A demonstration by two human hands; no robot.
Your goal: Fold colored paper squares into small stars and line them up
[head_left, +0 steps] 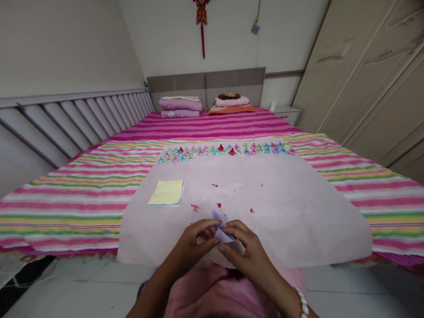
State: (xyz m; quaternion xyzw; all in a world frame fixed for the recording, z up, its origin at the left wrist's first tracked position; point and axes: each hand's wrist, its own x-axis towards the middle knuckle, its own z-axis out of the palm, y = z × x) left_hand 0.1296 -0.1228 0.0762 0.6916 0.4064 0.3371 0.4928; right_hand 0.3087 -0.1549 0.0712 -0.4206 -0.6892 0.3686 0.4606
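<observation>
Between my hands, near the front edge of the pale sheet, is a partly folded purple paper point(224, 236). My left hand point(202, 236) pinches its left side between thumb and fingers. On the right side, my right hand point(243, 245) holds the same paper with thumb and fingers, which cover part of its folds. A stack of square papers point(167, 193), yellow on top with blue beneath, lies to the left. Rows of small folded paper pieces point(221, 149) in many colours stand along the far edge of the sheet.
The pale sheet point(281, 212) lies on a striped bed cover point(76, 190). Small red scraps point(194, 207) are scattered beyond my hands. Folded bedding point(180, 106) rests by the headboard point(190, 84). A railing point(99, 112) runs along the left, and a cabinet point(364, 66) stands right.
</observation>
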